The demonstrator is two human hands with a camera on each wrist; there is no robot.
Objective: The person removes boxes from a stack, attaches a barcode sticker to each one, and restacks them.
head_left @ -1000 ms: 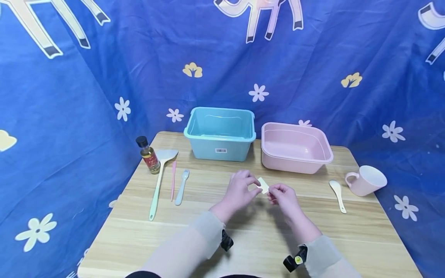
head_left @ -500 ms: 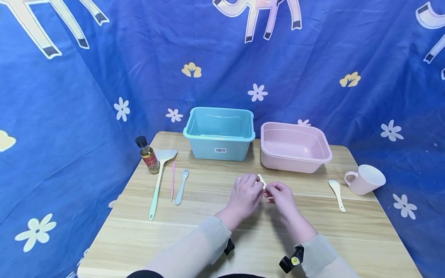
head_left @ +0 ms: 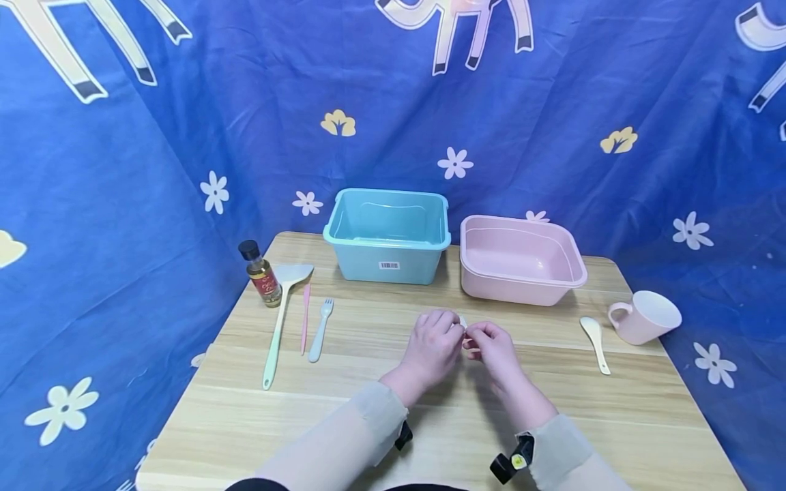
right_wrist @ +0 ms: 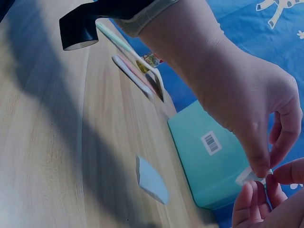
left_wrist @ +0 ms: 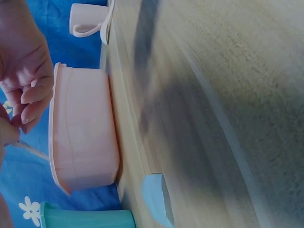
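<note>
- My left hand is raised over the middle of the wooden table, fingers curled, thumb and forefinger pinching one end of a small white piece.
- My right hand meets it fingertip to fingertip, pinching the other end of the same white piece; the right wrist view shows the piece caught between the tips of both hands.
- The white piece is almost wholly covered by my fingers; what it is I cannot tell.
- On the table below the hands lies a small pale blue wedge, apart from both hands.
- Behind the hands: a blue bin and, to its right, a pink basin, side by side.
- At the left: a small bottle, a green spatula, a pink stick and a pale fork.
- At the right: a white spoon beside a pink mug lying on its side.
</note>
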